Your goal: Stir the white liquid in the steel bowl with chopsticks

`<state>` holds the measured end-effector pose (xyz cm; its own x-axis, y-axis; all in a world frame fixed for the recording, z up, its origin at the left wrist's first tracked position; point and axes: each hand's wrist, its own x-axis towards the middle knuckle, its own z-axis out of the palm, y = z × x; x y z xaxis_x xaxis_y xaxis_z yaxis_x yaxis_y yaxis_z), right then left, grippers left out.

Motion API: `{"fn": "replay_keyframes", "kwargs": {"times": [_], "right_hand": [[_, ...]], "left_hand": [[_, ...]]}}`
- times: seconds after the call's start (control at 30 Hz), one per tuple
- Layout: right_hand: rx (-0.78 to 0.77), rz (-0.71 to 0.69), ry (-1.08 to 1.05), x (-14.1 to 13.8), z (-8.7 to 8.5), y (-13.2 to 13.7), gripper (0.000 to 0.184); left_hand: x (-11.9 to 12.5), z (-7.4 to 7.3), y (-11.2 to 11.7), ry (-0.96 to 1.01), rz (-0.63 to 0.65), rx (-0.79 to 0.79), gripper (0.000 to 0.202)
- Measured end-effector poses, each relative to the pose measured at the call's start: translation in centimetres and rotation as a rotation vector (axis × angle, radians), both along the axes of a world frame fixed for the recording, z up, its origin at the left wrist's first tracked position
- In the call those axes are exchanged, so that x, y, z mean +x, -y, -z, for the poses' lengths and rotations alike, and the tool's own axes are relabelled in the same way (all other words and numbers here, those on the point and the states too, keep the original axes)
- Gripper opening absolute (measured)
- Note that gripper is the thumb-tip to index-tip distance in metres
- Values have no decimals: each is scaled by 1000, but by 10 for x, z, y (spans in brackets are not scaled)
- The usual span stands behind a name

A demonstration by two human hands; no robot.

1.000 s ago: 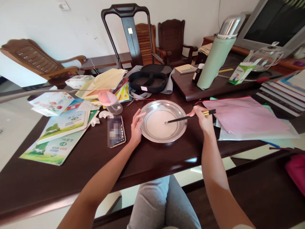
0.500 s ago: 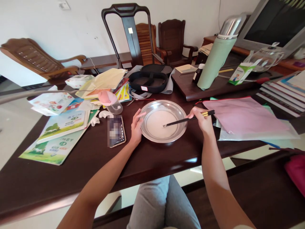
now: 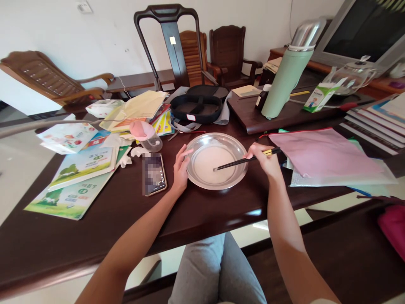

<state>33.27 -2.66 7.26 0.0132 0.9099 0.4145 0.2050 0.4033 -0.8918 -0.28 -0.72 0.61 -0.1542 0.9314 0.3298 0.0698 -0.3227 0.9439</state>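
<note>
A shallow metal plate (image 3: 238,148) holding a white liquid sits on the dark wooden table (image 3: 202,211) in front of me. My left hand (image 3: 181,169) rests against the plate's left rim, fingers curled around the edge. My right hand (image 3: 265,159) is closed on a pair of black chopsticks (image 3: 243,160) with yellow bands near the top. Their tips dip into the white liquid near the plate's middle.
A phone (image 3: 154,173) lies left of the plate, beside booklets (image 3: 79,169) and a pink-capped bottle (image 3: 146,134). A black case (image 3: 198,107) and a green thermos (image 3: 289,67) stand behind. Pink folders (image 3: 325,154) and stacked books (image 3: 376,122) fill the right. Wooden chairs stand beyond.
My right hand has shifted slightly left, moving the chopstick tips leftward across the liquid. The left hand and plate have stayed put.
</note>
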Motion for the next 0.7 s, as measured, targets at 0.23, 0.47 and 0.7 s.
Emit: {"fn": "replay_keyframes", "kwargs": {"times": [0.23,0.47,0.7], "right_hand": [[84,34,108,-5,5,-6,64],[16,-26,4,-1,1,0,67],[65,82,90,-5,4,-6,68]], "left_hand": [[-1,2,-1,-12,4,8,55],[-2,5,-2,11,9,16,53],[-1,4,-1,6,6,11,54]]}}
